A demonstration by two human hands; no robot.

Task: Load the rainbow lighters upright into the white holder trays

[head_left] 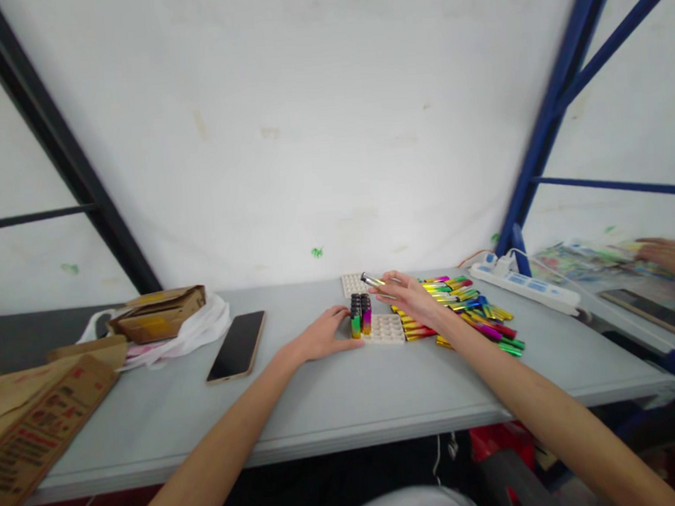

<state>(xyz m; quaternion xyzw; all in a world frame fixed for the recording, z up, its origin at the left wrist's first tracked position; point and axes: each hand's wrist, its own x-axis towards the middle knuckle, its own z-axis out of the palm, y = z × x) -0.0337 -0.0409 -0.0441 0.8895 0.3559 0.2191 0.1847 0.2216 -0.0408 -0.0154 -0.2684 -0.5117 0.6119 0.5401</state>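
A white tray with round holes [386, 329] lies on the grey table. Two short rows of shiny lighters with black tops [360, 316] stand upright at its left end. My left hand [325, 334] curves round the left side of these rows, thumb and fingers apart, with nothing held. Over the tray's right part, my right hand [408, 298] pinches a silver and gold lighter [373, 280], its dark end pointing left. A loose pile of colourful metallic lighters [474, 312] spreads to the right of the tray, partly behind my right forearm.
A second holed tray [352, 284] lies by the wall. On the left are a phone [236, 347], a white plastic bag [211, 319] and cardboard boxes [158, 314]. A power strip [526, 288] lies back right. Another person's hand [670, 256] shows at far right.
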